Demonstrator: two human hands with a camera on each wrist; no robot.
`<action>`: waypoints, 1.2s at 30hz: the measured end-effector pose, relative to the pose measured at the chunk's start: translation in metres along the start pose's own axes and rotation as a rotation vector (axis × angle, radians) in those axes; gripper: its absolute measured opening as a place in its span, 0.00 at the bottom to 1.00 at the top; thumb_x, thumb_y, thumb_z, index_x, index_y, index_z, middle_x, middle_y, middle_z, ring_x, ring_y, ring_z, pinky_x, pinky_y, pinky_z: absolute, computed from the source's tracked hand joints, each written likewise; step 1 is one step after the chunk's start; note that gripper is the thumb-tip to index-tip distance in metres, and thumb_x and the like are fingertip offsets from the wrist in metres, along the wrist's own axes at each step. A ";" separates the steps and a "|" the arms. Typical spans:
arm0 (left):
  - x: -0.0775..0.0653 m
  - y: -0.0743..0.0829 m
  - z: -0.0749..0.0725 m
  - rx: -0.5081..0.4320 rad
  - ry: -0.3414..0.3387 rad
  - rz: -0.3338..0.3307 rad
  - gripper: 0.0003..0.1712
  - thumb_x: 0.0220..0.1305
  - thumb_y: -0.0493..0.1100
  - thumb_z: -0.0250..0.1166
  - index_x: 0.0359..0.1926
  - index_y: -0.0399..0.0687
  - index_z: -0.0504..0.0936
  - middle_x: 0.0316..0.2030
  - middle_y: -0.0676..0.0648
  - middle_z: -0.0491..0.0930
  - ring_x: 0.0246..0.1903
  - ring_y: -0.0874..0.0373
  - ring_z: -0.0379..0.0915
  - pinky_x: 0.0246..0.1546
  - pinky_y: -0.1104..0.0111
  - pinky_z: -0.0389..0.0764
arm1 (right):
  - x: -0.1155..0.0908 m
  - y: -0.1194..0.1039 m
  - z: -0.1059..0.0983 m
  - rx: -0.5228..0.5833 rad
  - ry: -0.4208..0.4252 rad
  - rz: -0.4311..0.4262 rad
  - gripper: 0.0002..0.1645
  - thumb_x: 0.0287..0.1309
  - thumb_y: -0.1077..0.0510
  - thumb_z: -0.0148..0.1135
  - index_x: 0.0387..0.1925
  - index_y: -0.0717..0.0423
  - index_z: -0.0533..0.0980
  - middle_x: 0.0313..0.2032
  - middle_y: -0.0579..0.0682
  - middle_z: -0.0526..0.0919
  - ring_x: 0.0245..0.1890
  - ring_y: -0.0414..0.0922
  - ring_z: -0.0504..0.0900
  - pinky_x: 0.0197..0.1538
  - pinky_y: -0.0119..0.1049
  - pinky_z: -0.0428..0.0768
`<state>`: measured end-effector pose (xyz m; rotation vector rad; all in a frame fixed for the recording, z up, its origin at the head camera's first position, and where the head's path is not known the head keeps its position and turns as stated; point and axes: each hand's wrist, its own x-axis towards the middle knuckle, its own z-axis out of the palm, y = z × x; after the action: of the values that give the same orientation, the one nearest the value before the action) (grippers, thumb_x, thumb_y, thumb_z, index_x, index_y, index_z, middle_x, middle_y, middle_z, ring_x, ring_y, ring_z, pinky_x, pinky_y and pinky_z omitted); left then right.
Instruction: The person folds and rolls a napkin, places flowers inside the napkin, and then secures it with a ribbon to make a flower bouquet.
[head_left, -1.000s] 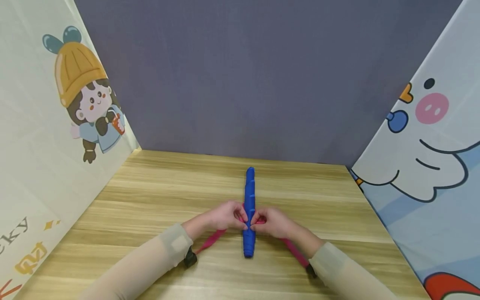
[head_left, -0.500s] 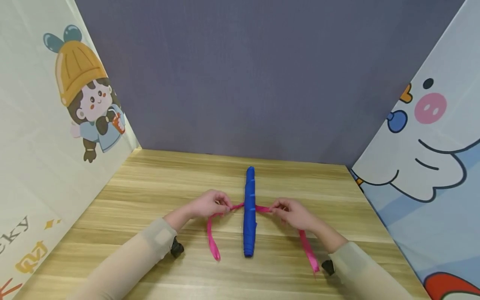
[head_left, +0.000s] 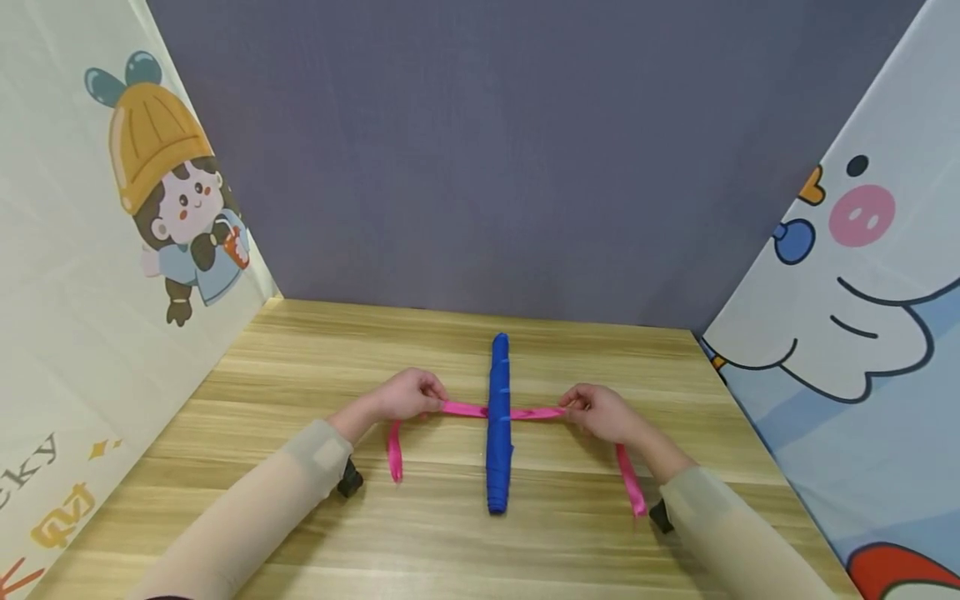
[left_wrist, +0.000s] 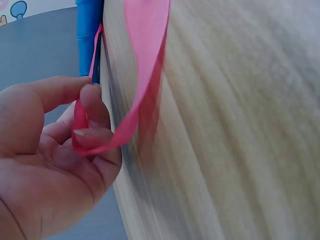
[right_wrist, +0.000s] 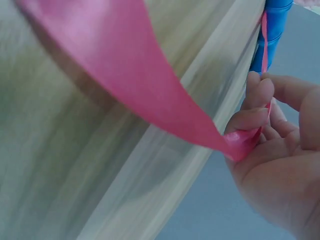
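A long blue wrapped roll (head_left: 499,450) lies lengthwise on the table, its far end toward the back wall. A pink ribbon (head_left: 467,409) runs crosswise at the roll and passes under it, showing flat on both sides. On the left, my left hand (head_left: 408,394) pinches the ribbon between thumb and fingertips; the left wrist view shows the ribbon (left_wrist: 136,100) looping over the fingers, with its tail hanging toward me. My right hand (head_left: 600,412) pinches the other side likewise. In the right wrist view, the loose ribbon end (right_wrist: 165,105) trails from the curled fingers.
The wood-grain table (head_left: 300,517) meets a grey-purple back wall (head_left: 480,167). Printed cartoon panels (head_left: 67,250) close off the left and right sides. Small black wrist devices (head_left: 350,480) hang below both sleeves near the tabletop.
Both hands have moved apart from the middle of the roll and slightly away from me, drawing the ribbon out nearly straight to either side. The roll has stayed in place.
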<state>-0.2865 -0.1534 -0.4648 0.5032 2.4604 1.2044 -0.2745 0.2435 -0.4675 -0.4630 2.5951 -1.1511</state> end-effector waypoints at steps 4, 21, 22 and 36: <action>0.003 -0.002 0.000 -0.027 -0.004 -0.018 0.07 0.75 0.35 0.68 0.50 0.38 0.87 0.39 0.45 0.87 0.32 0.57 0.81 0.38 0.67 0.85 | 0.002 0.002 -0.001 -0.013 0.007 0.039 0.13 0.79 0.56 0.64 0.53 0.61 0.84 0.36 0.52 0.85 0.27 0.43 0.81 0.31 0.33 0.79; 0.006 -0.008 0.004 -0.023 0.057 -0.030 0.08 0.75 0.34 0.66 0.50 0.36 0.88 0.38 0.45 0.87 0.31 0.59 0.79 0.35 0.70 0.83 | 0.005 0.008 0.002 -0.135 0.083 0.015 0.08 0.78 0.61 0.64 0.50 0.58 0.85 0.38 0.50 0.86 0.36 0.42 0.79 0.41 0.36 0.78; 0.006 -0.008 0.004 -0.018 0.061 -0.028 0.08 0.75 0.33 0.66 0.49 0.36 0.88 0.38 0.45 0.87 0.31 0.59 0.79 0.34 0.70 0.83 | 0.006 0.008 0.002 -0.150 0.091 0.010 0.07 0.77 0.61 0.64 0.50 0.58 0.86 0.39 0.49 0.87 0.37 0.42 0.79 0.43 0.37 0.78; 0.001 -0.009 -0.001 -0.006 0.090 -0.020 0.07 0.76 0.35 0.67 0.48 0.38 0.90 0.35 0.47 0.86 0.29 0.59 0.79 0.32 0.70 0.79 | -0.006 0.038 -0.024 -0.119 0.009 -0.066 0.11 0.72 0.61 0.72 0.52 0.59 0.86 0.43 0.51 0.90 0.43 0.43 0.84 0.48 0.34 0.82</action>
<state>-0.2890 -0.1586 -0.4718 0.4301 2.5303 1.2513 -0.2842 0.2861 -0.4794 -0.5740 2.6849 -1.0248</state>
